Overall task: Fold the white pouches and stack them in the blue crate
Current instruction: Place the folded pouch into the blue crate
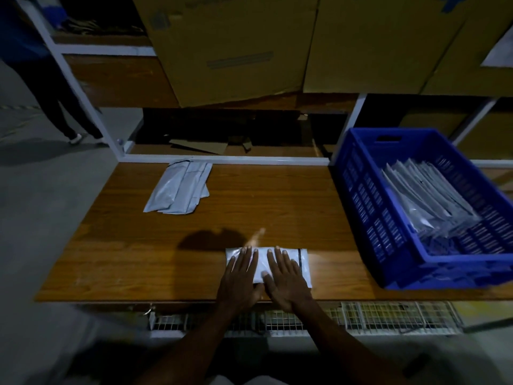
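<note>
A person's left hand (241,276) and right hand (286,282), fingers (278,259) flat and spread, are pressing a white pouch (301,263) at the desk's (125,245) six o'clock, apparently creasing its fold, while the blue crate (369,207) is waiting at three o'clock.

A: Where do your hands lie?
B: Your left hand (241,275) and right hand (286,276) press flat, fingers straight, on a white pouch (302,263) near the front edge of the worktop (125,245).
A: And beyond them?
B: Unfolded pouches (177,187) lie at the rear left; the blue crate (369,195), right, holds stacked pouches (424,195).
</note>
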Demonstrator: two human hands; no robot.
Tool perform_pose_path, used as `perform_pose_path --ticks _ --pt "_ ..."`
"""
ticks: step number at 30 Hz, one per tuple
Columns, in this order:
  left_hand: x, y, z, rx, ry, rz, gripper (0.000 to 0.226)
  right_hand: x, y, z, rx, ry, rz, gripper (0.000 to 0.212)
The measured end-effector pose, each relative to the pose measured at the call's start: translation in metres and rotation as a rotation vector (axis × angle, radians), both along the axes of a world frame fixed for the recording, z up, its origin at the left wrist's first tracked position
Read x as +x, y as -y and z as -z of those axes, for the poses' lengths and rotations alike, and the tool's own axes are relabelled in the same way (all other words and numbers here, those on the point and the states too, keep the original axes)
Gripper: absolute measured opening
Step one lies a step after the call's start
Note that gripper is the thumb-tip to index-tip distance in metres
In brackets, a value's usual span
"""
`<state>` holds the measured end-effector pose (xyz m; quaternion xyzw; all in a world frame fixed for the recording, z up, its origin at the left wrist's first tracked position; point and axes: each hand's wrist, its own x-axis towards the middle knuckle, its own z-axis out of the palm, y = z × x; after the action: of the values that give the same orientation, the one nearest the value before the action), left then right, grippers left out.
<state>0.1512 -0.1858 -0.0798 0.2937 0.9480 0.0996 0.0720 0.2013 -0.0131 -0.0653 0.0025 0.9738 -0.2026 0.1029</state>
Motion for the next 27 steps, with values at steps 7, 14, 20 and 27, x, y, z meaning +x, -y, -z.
perform_pose_path --ticks 7,14,20,27 --pt "0.004 -0.006 0.007 0.018 -0.037 -0.104 0.068 0.004 0.002 0.008 -0.001 -0.046 0.045 0.059" --pt "0.003 -0.011 0.013 -0.039 -0.046 -0.134 0.068 0.001 0.004 0.009 0.035 -0.041 0.048 0.068" --pt "0.002 -0.011 0.016 -0.045 -0.030 -0.131 0.070 0.000 0.004 0.008 0.065 -0.022 0.034 0.068" --pt "0.001 -0.012 0.016 -0.053 -0.013 -0.134 0.070 -0.003 0.004 0.007 0.109 0.026 0.024 0.064"
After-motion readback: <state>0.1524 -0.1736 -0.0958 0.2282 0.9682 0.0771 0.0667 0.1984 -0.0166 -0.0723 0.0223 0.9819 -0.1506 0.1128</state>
